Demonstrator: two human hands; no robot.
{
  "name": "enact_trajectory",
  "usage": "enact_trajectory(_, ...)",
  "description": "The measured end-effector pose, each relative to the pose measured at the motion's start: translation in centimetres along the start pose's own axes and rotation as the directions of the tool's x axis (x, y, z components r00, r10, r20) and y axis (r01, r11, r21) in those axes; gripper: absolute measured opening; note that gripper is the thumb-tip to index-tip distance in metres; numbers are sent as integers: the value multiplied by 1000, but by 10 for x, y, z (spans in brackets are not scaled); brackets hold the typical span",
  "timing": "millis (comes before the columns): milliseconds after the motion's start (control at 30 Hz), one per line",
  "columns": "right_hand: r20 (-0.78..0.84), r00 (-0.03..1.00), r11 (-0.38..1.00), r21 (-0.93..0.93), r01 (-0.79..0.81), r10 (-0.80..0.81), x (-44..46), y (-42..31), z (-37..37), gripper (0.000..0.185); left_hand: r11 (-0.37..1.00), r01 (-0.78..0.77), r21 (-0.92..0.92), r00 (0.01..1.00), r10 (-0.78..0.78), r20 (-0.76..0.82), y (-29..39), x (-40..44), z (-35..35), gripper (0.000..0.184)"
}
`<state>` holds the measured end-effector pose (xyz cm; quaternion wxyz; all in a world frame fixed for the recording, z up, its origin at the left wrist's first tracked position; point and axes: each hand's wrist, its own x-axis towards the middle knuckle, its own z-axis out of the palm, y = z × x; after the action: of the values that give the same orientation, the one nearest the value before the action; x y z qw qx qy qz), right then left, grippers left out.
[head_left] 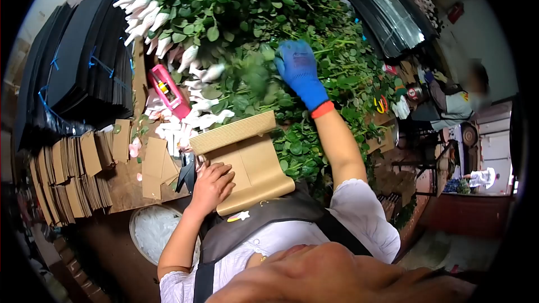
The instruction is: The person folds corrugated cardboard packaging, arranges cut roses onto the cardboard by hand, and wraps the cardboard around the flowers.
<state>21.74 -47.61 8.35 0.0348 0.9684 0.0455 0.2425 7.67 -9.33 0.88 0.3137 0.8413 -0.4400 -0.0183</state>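
Note:
My left hand (214, 184), bare, lies on the left edge of a brown paper wrap (254, 163), its fingers stretched over the paper. The wrap has a corrugated strip (233, 133) along its far side and curls up near my apron. Dark-handled scissors (187, 176) lie just left of that hand. My right hand (297, 64), in a blue glove with an orange cuff, reaches over the leafy pile and is closed around rose stems (332, 44); its fingertips are partly hidden. Blurred leaves (257, 74) show beside it. Rose heads in white sleeves (147, 14) point left.
A pink tape dispenser (169, 93) stands left of the roses. Cardboard pieces (73, 174) and dark board stacks (84, 58) are on the left. Below the table edge sits a white-lined bin (158, 234). Another person (452, 103) works at the right.

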Motion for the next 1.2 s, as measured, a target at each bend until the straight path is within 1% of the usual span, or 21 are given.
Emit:
enact_trajectory(100,-120,992,975,223,-12,40,-16,-5,-16,20,1000,9,-9,1000,-9,12,1,1,1,27)
enact_trajectory(133,37,989,934,324,-151,147,-20,-8,-35,16,1000,15,-18,999,-15,33,0,2,0,28)
enact_trajectory(233,-221,975,881,461,106,-1,-39,2,-91,18,994,29,-104,999,-25,42,-5,0,-2,32)
enact_trajectory(267,-148,988,854,509,106,-35,-54,3,-106,19,990,59,-125,997,-52,59,-3,2,-6,39)
enact_trajectory(300,-82,995,831,548,96,-61,-72,3,-118,19,984,104,-146,989,-88,117,-3,2,-10,62)
enact_trajectory(367,96,992,660,751,-19,-80,-114,-3,-117,18,947,211,-243,977,-194,94,1,3,-11,90)
enact_trajectory(467,393,884,770,635,-61,-254,-178,-11,-91,18,907,321,-271,947,-307,95,0,-3,-5,113)
enact_trajectory(500,486,833,808,584,-85,-264,-199,-14,-76,18,885,282,-370,959,-274,74,2,2,-6,95)
enact_trajectory(533,561,790,830,543,-125,-249,-207,-21,-69,21,940,203,-276,979,-189,78,-2,1,-2,79)
enact_trajectory(633,475,787,804,594,42,-392,-204,-22,-73,24,974,102,-200,994,-93,56,-4,2,4,47)
enact_trajectory(700,679,712,898,410,-161,-182,-160,-16,-91,25,969,98,-229,994,-83,74,-2,4,0,37)
enact_trajectory(733,389,921,871,445,-209,23,-147,-13,-78,22,963,102,-251,991,-78,105,-2,5,-5,37)
enact_trajectory(767,297,939,869,404,-286,171,-122,-16,-83,21,957,106,-270,988,-72,134,0,6,-9,36)
enact_trajectory(800,-25,990,944,304,-126,140,-116,-8,-53,21,963,99,-251,986,-62,153,2,8,-12,34)
enact_trajectory(867,271,961,976,192,-103,48,-113,7,-6,21,966,112,-234,981,-71,180,6,9,-16,35)
enact_trajectory(933,548,835,982,123,-145,55,-99,2,-10,21,964,132,-232,976,-85,200,10,11,-20,37)
enact_trajectory(1000,118,992,976,206,-77,53,-95,-5,-29,20,975,90,-204,970,-39,240,7,10,-21,36)
enact_trajectory(1033,-104,993,971,236,-28,54,-94,-12,-44,20,974,82,-212,968,-27,251,7,10,-22,34)
enact_trajectory(1067,-188,982,951,306,31,29,-88,-17,-60,23,973,80,-217,970,-25,243,7,11,-23,33)
enact_trajectory(1167,95,995,939,341,-50,18,-104,14,-27,25,971,92,-221,972,-39,233,6,9,-19,31)
enact_trajectory(1200,-118,993,942,336,16,25,-106,19,-31,27,979,52,-196,974,-7,226,6,7,-19,31)
